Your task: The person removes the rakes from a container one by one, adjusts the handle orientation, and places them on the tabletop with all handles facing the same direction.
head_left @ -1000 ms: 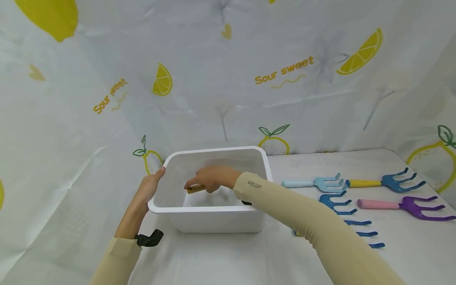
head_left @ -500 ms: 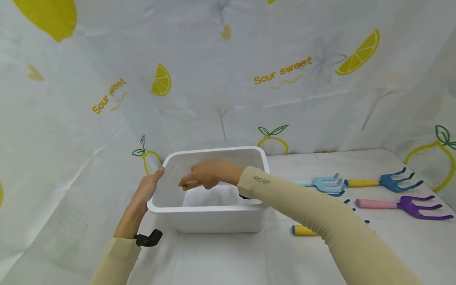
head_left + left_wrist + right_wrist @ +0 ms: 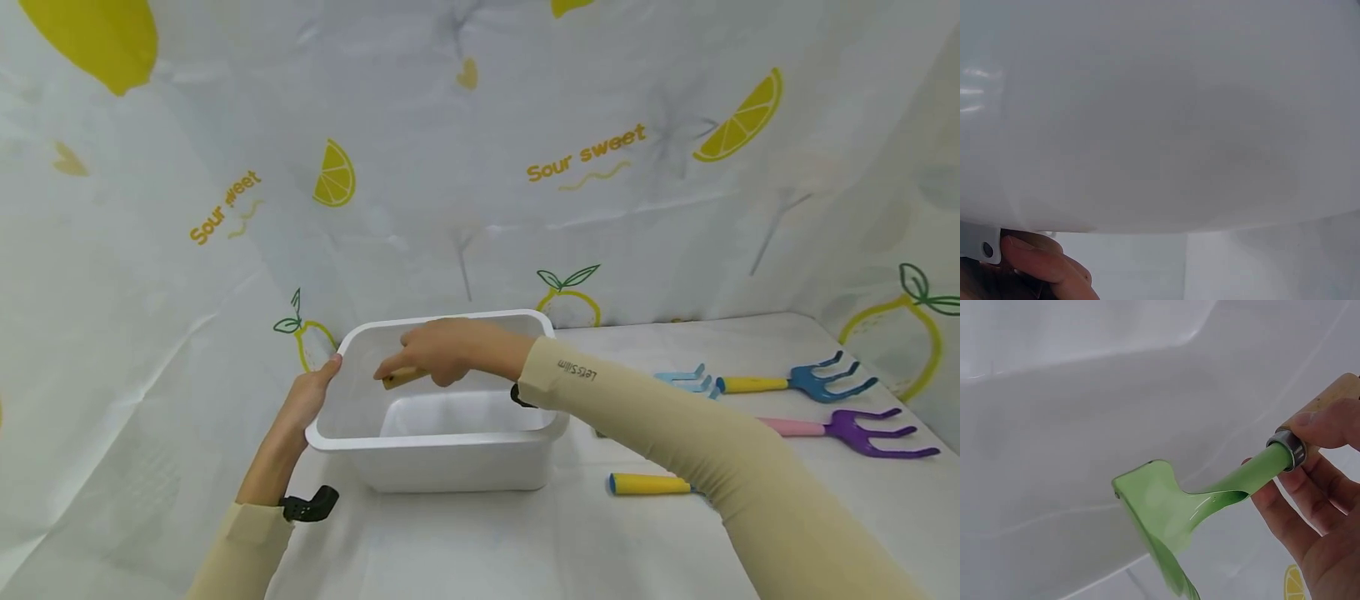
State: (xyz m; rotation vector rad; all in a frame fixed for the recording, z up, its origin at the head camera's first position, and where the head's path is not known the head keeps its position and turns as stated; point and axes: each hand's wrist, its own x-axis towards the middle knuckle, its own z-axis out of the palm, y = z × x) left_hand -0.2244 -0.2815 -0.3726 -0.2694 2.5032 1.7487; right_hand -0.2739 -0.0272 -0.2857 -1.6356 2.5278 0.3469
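My left hand (image 3: 303, 398) grips the left rim of a white plastic bin (image 3: 457, 465), its thumb over the rim. In the left wrist view, fingers (image 3: 1047, 265) show below the bin's smooth outer wall. My right hand (image 3: 450, 348) is over the bin's opening and holds a hand trowel by its wooden handle (image 3: 403, 377). In the right wrist view, the trowel's green metal blade (image 3: 1160, 503) hangs against the bin's white inner wall. A thumb presses on the handle just behind its silver collar (image 3: 1288, 447), with the other fingers beneath.
To the right on the white cloth lie several garden hand forks: a blue one with a yellow handle (image 3: 753, 384), a purple one with a pink handle (image 3: 870, 432) and a light blue one (image 3: 686, 379). Another yellow handle (image 3: 648, 484) shows partly under my right forearm. A lemon-print sheet (image 3: 420, 242) hangs behind.
My right hand has risen a little inside the bin with the trowel, and its forearm has swung so the nearest yellow handle shows more. My left hand keeps its grip on the rim.
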